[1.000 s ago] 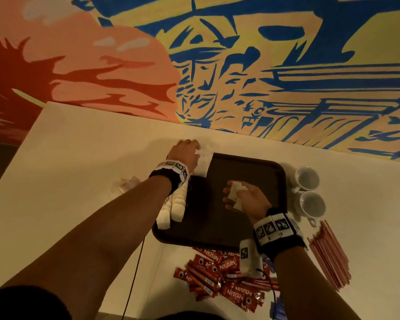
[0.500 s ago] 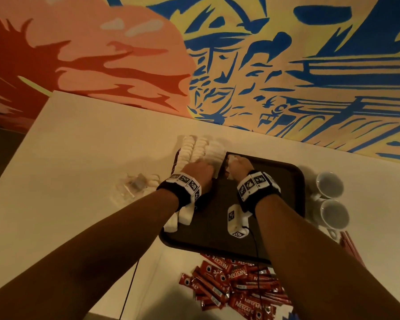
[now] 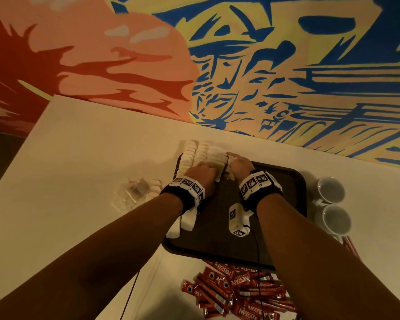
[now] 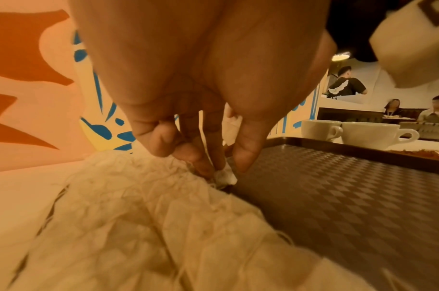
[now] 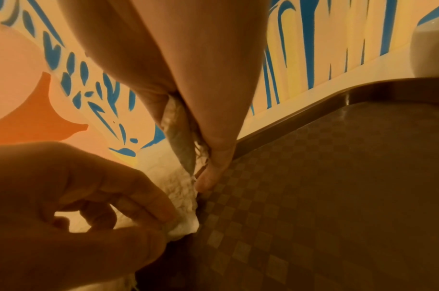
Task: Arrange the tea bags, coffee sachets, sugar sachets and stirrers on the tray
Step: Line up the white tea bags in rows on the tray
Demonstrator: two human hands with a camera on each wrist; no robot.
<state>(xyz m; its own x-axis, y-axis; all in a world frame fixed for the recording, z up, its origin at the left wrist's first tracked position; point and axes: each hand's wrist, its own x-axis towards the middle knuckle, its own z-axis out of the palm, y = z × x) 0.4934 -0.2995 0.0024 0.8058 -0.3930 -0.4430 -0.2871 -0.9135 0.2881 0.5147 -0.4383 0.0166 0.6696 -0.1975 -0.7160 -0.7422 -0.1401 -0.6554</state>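
Note:
Rows of white tea bags (image 3: pixel 202 155) lie along the left side of the dark brown tray (image 3: pixel 284 181). My left hand (image 3: pixel 211 175) pinches the edge of a tea bag (image 4: pixel 224 175) at the end of the right-hand row. My right hand (image 3: pixel 234 162) sits beside it at the tray's far left corner, holding another tea bag (image 5: pixel 180 137) between thumb and fingers, its lower tip touching the row. Red coffee sachets (image 3: pixel 238 294) lie heaped on the table in front of the tray. Red stirrers (image 3: pixel 349 243) show at the right edge.
Two white cups (image 3: pixel 330 189) (image 3: pixel 336 219) stand right of the tray. A crumpled clear wrapper (image 3: pixel 134 195) lies on the table to the left. The painted wall runs close behind the tray. People sit in the background of the left wrist view.
My right hand moved from the tray's middle to the far left corner with its tea bag. My left hand drew back slightly along the row. In the last half second both hands barely shifted.

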